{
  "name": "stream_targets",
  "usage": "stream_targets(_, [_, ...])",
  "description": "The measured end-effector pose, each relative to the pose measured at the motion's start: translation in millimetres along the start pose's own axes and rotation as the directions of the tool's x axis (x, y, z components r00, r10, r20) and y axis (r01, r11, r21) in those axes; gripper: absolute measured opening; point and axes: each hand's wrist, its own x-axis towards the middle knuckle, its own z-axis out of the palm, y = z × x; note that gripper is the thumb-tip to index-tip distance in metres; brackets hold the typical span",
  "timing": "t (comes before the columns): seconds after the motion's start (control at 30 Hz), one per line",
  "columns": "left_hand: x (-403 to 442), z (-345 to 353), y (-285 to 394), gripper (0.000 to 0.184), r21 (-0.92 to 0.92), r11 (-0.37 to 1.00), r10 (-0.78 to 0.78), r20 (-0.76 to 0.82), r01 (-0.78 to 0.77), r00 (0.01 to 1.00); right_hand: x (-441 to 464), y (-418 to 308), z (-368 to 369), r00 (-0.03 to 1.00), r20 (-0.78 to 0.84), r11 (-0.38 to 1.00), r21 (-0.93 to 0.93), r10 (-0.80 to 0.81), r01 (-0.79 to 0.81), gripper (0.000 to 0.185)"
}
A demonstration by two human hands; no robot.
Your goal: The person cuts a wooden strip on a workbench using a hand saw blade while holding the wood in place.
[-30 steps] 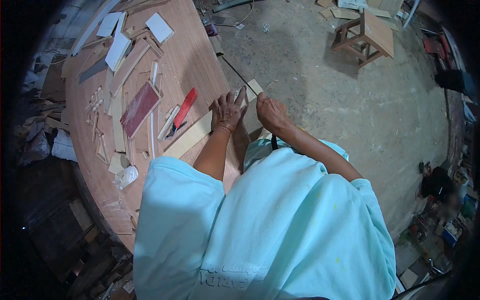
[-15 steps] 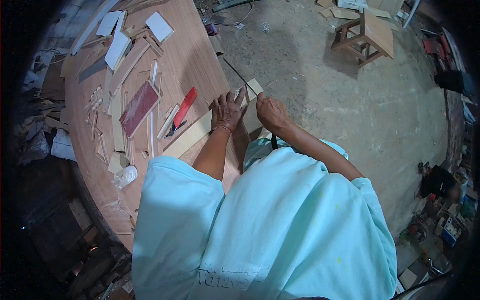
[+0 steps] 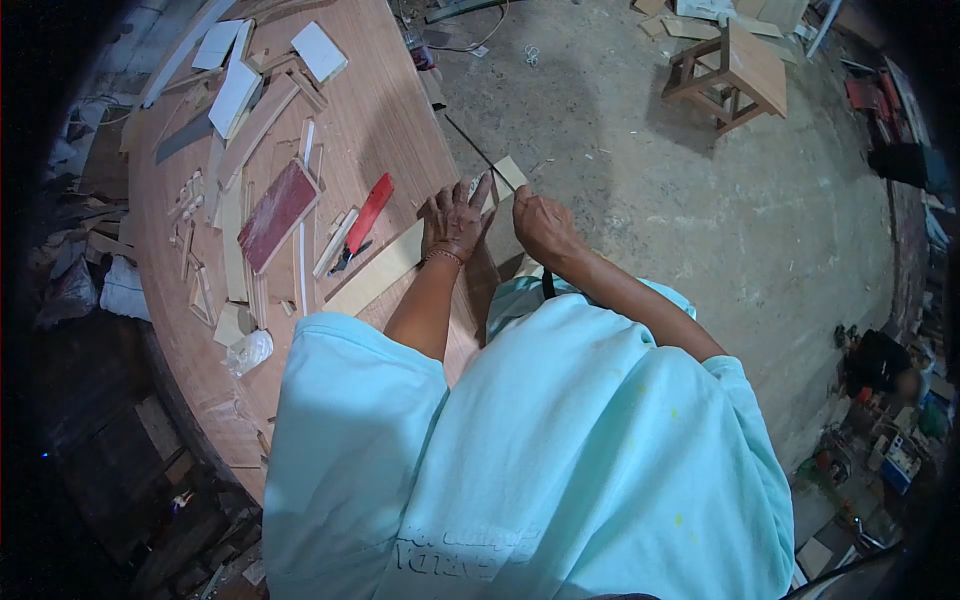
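Observation:
My left hand lies with fingers spread on a pale wooden strip, pressing it against the table near its edge. The strip's far end sticks out past the table edge, over the floor. My right hand is closed, at the near end of a thin dark saw. Its blade shows edge-on and crosses the strip just beyond my left fingers; my right fist hides the handle. To the left of my left hand are a red tool with a dark end and a narrow wood piece.
The wooden table carries a dark red board, white-faced offcuts, several slats and a clear plastic bag. A wooden stool stands on the concrete floor. Clutter lines the right wall.

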Motion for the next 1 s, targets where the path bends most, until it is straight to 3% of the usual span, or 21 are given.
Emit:
stream_targets(0.03, [0,0,0,0.050,0.000,1.000,0.000,0.000,0.000,1.000,0,0,0,1.000,0.000,1.000,0.000,0.000,0.000,0.037])
stream_targets(0.1, [0,-1,1,0.050,0.010,1.000,0.001,-0.007,-0.001,1.000,0,1,1,0.996,-0.034,0.988,-0.133,-0.088,0.083,0.012])
stream_targets(0.33, [-3,-4,0,0.055,0.110,0.993,0.035,0.022,-0.037,0.999,13,4,13,0.997,-0.040,0.988,-0.142,-0.069,0.062,0.015])
stream_targets(0.4, [-3,-7,0,0.061,0.140,0.989,0.039,0.048,-0.046,0.998,22,4,17,0.952,-0.154,0.964,-0.019,-0.265,0.266,0.016])
stream_targets(0.43, [-1,-7,-1,0.061,0.143,0.989,0.039,0.045,-0.045,0.998,29,3,19,0.951,-0.158,0.963,-0.019,-0.267,0.268,0.016])
stream_targets(0.5, [-1,-2,-2,0.060,0.196,0.980,0.026,0.053,-0.036,0.998,36,-4,23,0.992,-0.083,0.992,-0.089,-0.099,0.091,0.016])
stream_targets(0.63, [2,3,-2,0.056,0.180,0.983,-0.016,-0.012,0.018,1.000,5,4,10,0.982,-0.081,0.977,-0.139,-0.171,0.159,0.016])
stream_targets(0.7, [0,-4,1,0.052,-0.030,0.998,-0.054,-0.011,0.053,0.999,-5,8,6,0.994,-0.008,0.974,-0.198,-0.113,0.110,0.015])
stream_targets(0.93, [1,-4,-2,0.052,-0.011,1.000,0.015,0.014,-0.015,1.000,-11,-5,-22,0.997,-0.075,0.987,-0.159,-0.031,0.018,0.016])
stream_targets(1.0, [2,-10,-1,0.053,0.015,1.000,0.018,0.074,-0.019,0.997,-10,-1,-24,0.983,-0.122,0.958,-0.267,-0.140,0.103,0.019])
